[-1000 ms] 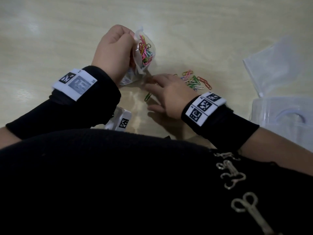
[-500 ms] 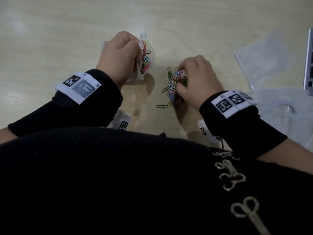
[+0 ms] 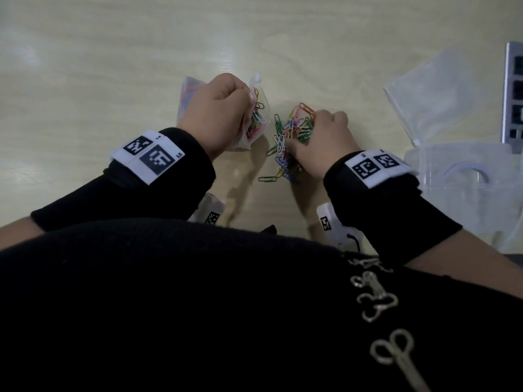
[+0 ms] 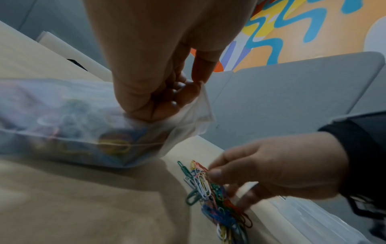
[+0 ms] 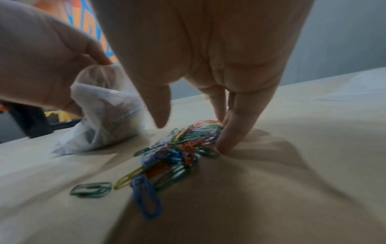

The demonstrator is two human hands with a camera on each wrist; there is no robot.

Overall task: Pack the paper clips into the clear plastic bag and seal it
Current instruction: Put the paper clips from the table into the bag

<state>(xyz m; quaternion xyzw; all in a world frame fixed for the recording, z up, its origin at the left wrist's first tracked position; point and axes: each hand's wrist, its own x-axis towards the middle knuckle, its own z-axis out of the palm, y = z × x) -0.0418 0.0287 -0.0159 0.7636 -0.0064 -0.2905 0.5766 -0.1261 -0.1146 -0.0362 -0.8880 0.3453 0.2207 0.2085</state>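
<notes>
My left hand [image 3: 243,106] pinches the mouth of the clear plastic bag [image 3: 259,128], which stands on the table partly filled with coloured paper clips. The left wrist view shows that bag [image 4: 62,123] bulging under my fingers. Just right of it lies a loose pile of paper clips [image 3: 288,140]. My right hand [image 3: 308,131] arches over the pile, fingers and thumb curled round it. In the right wrist view my fingertips [image 5: 225,143] press the table at the pile's [image 5: 177,148] far side. One green clip [image 3: 267,179] lies apart, nearer to me.
The wooden table [image 3: 113,66] holds an empty clear zip bag [image 3: 435,94] at the right. A clear plastic box [image 3: 464,179] sits below that bag. A grey device [image 3: 513,97] shows at the right edge.
My right hand left its flat spot beside the bag, went over the scattered clips and drew them into one pile. My left hand has kept hold of the bag, a little lower.
</notes>
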